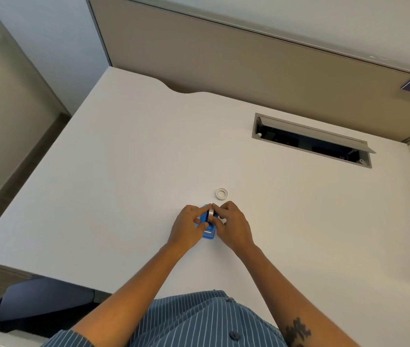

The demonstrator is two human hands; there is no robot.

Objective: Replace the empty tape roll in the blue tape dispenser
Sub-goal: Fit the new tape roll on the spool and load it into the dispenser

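Observation:
The blue tape dispenser [208, 234] lies on the white desk [129, 171], mostly covered by my hands. A tape roll [210, 213] stands on edge in the dispenser's well, pinched from both sides. My left hand [189, 227] holds the roll and dispenser from the left, index finger on top of the roll. My right hand [231, 226] grips the roll from the right with its fingertips. A small white ring, an empty tape core [221, 194], lies flat on the desk just beyond the hands.
An open cable hatch [311, 141] is cut into the desk at the back right. A beige partition [249, 71] runs along the desk's far edge. A dark chair [38, 301] sits at the lower left beside the desk.

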